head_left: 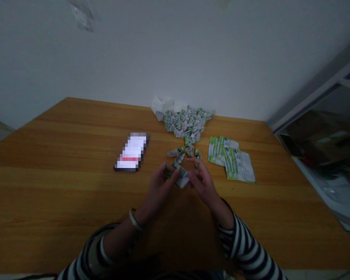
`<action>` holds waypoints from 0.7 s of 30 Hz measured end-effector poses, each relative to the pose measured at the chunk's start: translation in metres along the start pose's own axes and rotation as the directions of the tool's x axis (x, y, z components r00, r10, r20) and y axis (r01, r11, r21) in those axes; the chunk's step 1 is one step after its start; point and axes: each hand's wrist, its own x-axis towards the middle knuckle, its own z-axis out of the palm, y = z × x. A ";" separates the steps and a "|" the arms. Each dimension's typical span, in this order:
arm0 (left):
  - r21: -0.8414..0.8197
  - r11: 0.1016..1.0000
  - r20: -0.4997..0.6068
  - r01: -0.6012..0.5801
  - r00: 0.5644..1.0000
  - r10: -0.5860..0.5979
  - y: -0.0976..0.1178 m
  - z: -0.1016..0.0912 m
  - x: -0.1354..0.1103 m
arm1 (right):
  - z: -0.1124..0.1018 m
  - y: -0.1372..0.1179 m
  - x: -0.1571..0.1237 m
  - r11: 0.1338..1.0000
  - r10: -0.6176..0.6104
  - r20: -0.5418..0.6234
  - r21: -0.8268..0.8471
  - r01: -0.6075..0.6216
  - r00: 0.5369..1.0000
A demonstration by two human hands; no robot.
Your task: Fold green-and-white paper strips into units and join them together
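While pinched, folded packet diagonal, right-pointing.

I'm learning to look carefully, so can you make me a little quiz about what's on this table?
1. Both hands are holding a folded packet. Which one has the bracelet on its wrist, the left hand or the right hand?
2. True or false: the phone is to the left of the hands, and the flat packets are to the right.
3. What pattern is on the sleeve?

Key: 1. The left hand. 2. True. 3. Stripes.
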 end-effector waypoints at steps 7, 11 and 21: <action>-0.115 0.985 0.120 0.130 0.986 -0.116 0.001 -0.002 0.004 | -0.004 -0.007 -0.001 0.999 0.000 0.021 0.043 -0.001 1.000; -0.166 0.947 0.313 0.274 0.926 -0.213 0.005 -0.009 0.011 | -0.013 -0.011 -0.001 0.996 0.061 0.116 0.061 -0.069 0.991; -0.178 0.952 0.219 0.250 0.953 -0.209 0.003 -0.003 0.006 | 0.005 0.007 0.002 1.000 0.021 -0.033 0.005 -0.021 0.999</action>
